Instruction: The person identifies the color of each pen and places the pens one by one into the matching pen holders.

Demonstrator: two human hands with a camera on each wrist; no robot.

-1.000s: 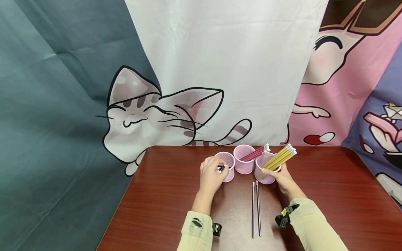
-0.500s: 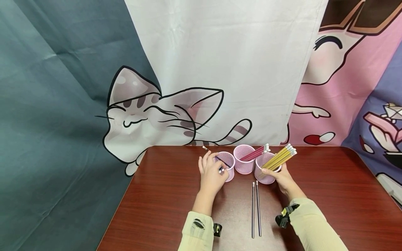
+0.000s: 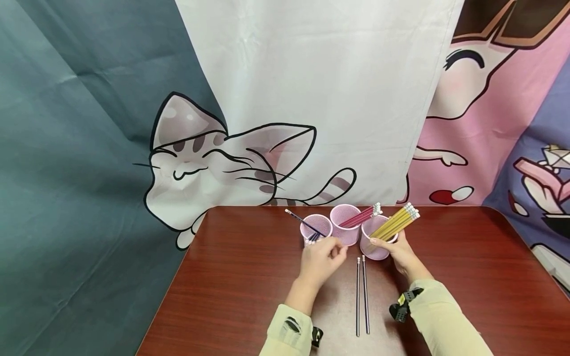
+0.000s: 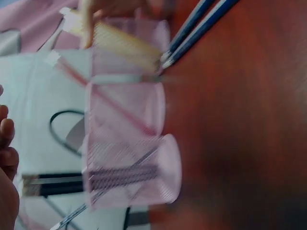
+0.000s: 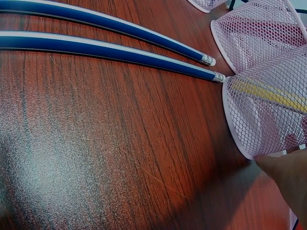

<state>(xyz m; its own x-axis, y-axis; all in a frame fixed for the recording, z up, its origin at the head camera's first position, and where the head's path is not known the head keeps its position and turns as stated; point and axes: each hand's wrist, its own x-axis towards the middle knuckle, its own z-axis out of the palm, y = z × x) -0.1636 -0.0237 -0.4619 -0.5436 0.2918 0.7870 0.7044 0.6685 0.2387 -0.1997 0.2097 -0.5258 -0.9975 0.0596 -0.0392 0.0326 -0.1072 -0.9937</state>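
Three pink mesh pencil cups stand side by side. Dark blue pencils [image 3: 313, 237] lean in the left cup [image 3: 322, 222], and a single blue pencil [image 3: 296, 216] there tips out to the left. My left hand [image 3: 318, 262] is just in front of that cup, holding nothing; its loosely bent fingers [image 4: 7, 139] show at the edge of the left wrist view. With my right hand [image 3: 403, 254] I hold the right cup [image 3: 375, 253], thumb over its rim. Yellow pencils [image 3: 394, 222], eraser ends up, fill this cup. Red pencils [image 3: 359, 217] rest in the middle cup [image 3: 340, 213].
Two blue pencils [image 3: 358, 296] lie parallel on the brown wooden table [image 3: 222, 287], between my forearms, erasers pointing toward the right cup. A cartoon-printed cloth [image 3: 338, 99] hangs right behind the table's far edge.
My left hand has let go of the blue pencils and drawn back to the right, away from the left cup. One pencil now leans out leftward. The right hand stays on its cup.
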